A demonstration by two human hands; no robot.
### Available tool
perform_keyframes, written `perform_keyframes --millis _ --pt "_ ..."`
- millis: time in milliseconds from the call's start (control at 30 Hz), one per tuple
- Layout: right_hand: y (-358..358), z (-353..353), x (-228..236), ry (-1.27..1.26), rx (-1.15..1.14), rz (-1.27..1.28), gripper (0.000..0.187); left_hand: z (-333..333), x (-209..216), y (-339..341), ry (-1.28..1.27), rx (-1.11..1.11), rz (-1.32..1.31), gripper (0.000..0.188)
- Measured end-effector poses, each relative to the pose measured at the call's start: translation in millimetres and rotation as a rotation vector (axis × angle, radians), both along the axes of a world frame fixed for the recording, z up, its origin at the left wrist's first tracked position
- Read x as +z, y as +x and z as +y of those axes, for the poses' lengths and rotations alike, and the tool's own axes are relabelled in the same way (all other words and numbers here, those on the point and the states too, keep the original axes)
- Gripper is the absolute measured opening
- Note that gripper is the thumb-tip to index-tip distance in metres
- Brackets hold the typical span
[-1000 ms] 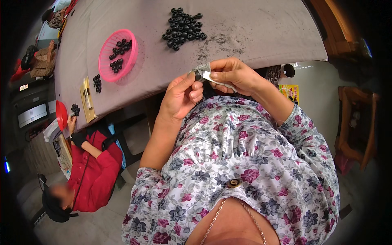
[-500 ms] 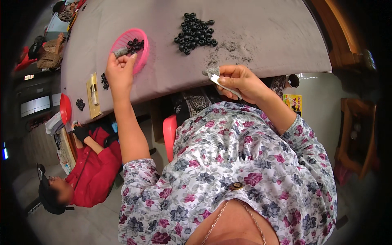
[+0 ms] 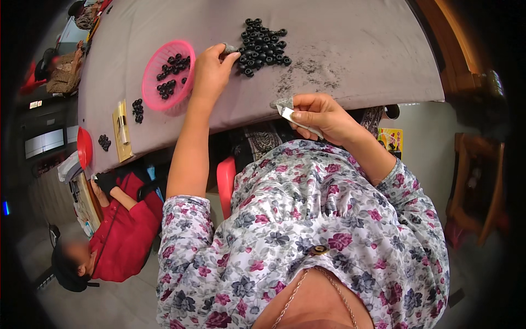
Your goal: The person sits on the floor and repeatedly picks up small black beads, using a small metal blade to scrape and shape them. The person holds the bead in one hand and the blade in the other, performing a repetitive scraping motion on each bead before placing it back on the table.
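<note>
Table [image 3: 323, 33]: beads [image 3: 261, 48] lay heaped!
Left hand [image 3: 211, 70]: beside them; couldn't tell whether fingers pinched!
Right hand [image 3: 322, 116]: gripped a white tool [image 3: 287, 113]!

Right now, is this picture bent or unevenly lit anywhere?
Head view: the grey tablecloth curves along its near edge, and the picture's corners go black; also in the head view, the floor at right looks bright while the far left is dim; the left hand and black beads show clearly.

Tabletop [image 3: 361, 44] evenly lit; corners black, outer edges bowed.
</note>
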State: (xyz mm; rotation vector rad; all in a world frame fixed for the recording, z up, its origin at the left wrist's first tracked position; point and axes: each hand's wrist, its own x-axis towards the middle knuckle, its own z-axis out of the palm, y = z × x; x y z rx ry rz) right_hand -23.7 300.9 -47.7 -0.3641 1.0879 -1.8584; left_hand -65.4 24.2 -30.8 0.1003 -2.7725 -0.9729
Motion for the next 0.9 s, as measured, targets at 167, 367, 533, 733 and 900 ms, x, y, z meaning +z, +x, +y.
perform_keyframes --millis 167,367,533,733,900 --pt "0.6 1.0 3.6 0.018 -0.009 -0.015 0.018 1.9 4.4 14.4 0.022 0.014 -0.056 0.025" --pt "1.9 1.1 0.0 0.027 0.004 -0.004 0.017 -2.9 2.7 28.0 -0.047 0.017 -0.095 0.03" --pt "1.8 2.1 0.7 0.086 0.006 0.066 0.017 3.9 6.0 29.6 -0.099 -0.005 -0.039 0.033" --pt "3.0 3.1 16.8 0.16 -0.021 0.155 0.017 1.7 7.3 26.6 -0.174 -0.088 -0.037 0.03" --pt "2.0 3.8 11.0 0.175 -0.094 0.259 0.023 3.2 4.9 41.0 0.006 -0.012 -0.097 0.021"
